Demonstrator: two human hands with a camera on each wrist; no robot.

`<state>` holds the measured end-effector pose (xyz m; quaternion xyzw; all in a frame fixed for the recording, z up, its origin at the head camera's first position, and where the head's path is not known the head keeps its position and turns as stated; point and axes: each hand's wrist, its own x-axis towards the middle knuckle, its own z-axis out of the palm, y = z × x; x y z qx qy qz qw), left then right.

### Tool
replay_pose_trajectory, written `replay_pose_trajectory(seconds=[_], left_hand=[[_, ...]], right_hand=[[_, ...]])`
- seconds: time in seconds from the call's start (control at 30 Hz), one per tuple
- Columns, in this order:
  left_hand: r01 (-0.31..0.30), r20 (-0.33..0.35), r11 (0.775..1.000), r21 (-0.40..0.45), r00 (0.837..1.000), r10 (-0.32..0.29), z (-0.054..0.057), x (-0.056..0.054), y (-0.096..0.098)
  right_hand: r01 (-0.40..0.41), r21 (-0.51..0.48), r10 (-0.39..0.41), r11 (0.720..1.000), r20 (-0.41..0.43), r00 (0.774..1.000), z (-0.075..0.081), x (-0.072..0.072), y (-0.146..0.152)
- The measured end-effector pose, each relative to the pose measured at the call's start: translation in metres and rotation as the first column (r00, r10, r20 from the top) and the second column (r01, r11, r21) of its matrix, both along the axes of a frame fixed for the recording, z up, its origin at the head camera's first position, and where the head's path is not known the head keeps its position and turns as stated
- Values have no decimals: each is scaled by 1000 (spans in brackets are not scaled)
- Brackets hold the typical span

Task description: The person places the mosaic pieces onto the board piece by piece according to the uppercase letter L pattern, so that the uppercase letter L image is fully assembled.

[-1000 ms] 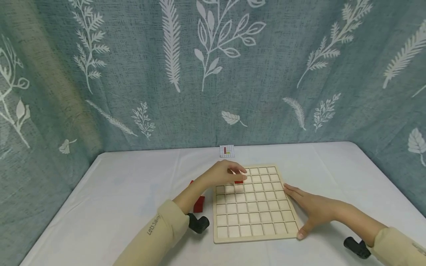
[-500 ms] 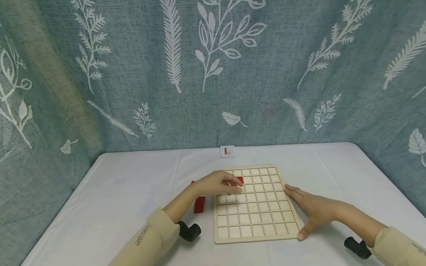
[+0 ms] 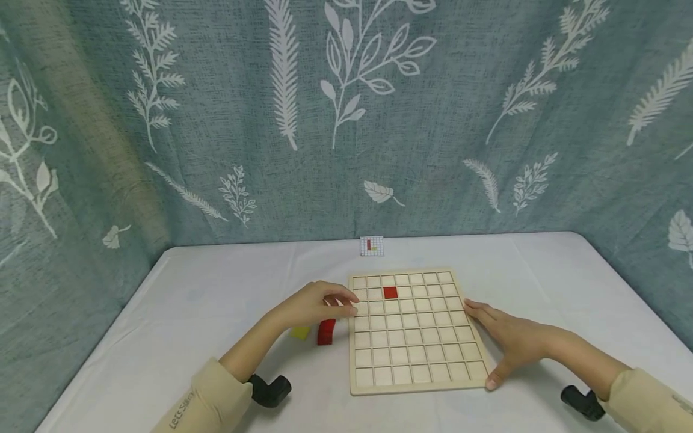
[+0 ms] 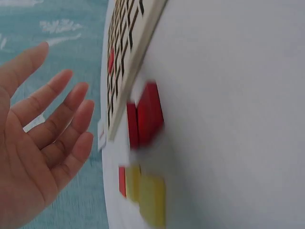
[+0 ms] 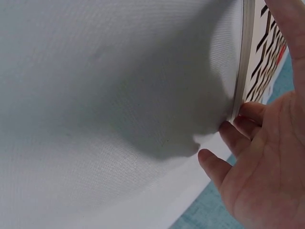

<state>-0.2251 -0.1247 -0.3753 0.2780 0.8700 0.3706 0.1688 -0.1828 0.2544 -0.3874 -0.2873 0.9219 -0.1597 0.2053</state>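
A pale wooden grid board (image 3: 419,389) lies on the table, with one red square tile (image 3: 390,293) in a cell of its second row from the back. My left hand (image 3: 311,304) hovers at the board's left edge, holding nothing, its fingers loosely extended. Below and beside it lie red tiles (image 4: 148,114) and yellow tiles (image 4: 151,200), blurred in the left wrist view; my hand partly hides this group in the head view. At the board's right side rests my right hand (image 3: 511,344), thumb at the near corner and fingertips against the edge (image 5: 238,100).
Behind the board, near the table's back edge, lies a small card (image 3: 372,246) printed with a grid and coloured squares. A white cloth (image 3: 189,313) covers the table. A green leaf-patterned curtain (image 3: 303,180) hangs behind it. Black wrist mounts (image 3: 271,392) sit under both wrists.
My left hand has let go of the red tile in the board's cell and drawn back leftward to the board's edge. The right hand stays in place.
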Motion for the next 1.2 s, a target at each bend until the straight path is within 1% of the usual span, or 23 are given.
replay_pose_trajectory(seconds=[0.13, 0.27, 0.37, 0.47, 0.63, 0.73, 0.93, 1.03, 1.2], left_hand=[[-48, -8, 999, 2, 999, 48, -1, 2, -17], [-82, -15, 997, -6, 997, 82, 1, 5, -26], [-104, -8, 995, -14, 995, 104, 2, 5, -30], [-124, 25, 992, -18, 992, 124, 1, 5, -31], [-147, 67, 989, -28, 987, 148, -5, 5, -30], [-156, 55, 987, -42, 986, 159, -9, 5, -30], [-146, -5, 985, -93, 989, 146, -14, 5, -30], [-153, -14, 982, -115, 988, 152, -16, 5, -29], [-162, -28, 978, -132, 987, 160, -18, 6, -27]], right_hand=[[-4, -4, 4, 1000, -1, 1000, 0, 1, 1], [1, 11, -1, 1000, -8, 1000, 0, 0, 1], [0, 23, 0, 1000, -22, 1000, 1, -1, 0], [1, 29, 0, 1000, -30, 1000, 2, -2, -1], [2, 18, -1, 1000, -27, 1000, 2, -2, -1], [6, 12, -5, 1000, -22, 1000, 1, -2, 0], [23, -17, -22, 1000, 23, 999, 1, -2, -1], [35, -37, -33, 999, 52, 998, 1, -1, -2], [52, -50, -48, 997, 77, 996, 1, 0, -3]])
